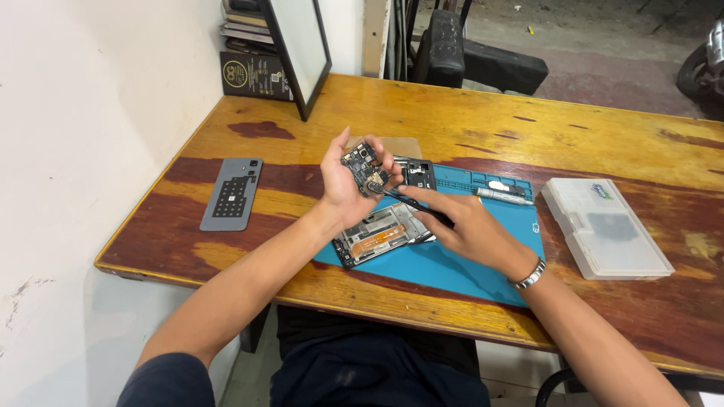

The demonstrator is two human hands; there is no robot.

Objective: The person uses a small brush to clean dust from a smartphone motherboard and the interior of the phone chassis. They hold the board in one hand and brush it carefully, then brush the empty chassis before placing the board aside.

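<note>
My left hand (343, 183) is raised above the table and grips a small dark circuit board (363, 165), tilted toward me. My right hand (469, 227) holds thin black tweezers (403, 199), whose tip touches the lower edge of the board. Below the hands an opened phone (381, 235) lies face down on a blue work mat (460, 265), its inner frame and an orange flex cable showing. The hands hide part of the phone's upper end.
A grey phone back cover (232, 194) lies at the left. A clear plastic parts box (605, 226) sits at the right. A silver screwdriver (504, 197) rests at the mat's far edge. A black-framed panel (300, 47) and stacked books (253, 53) lean at the wall.
</note>
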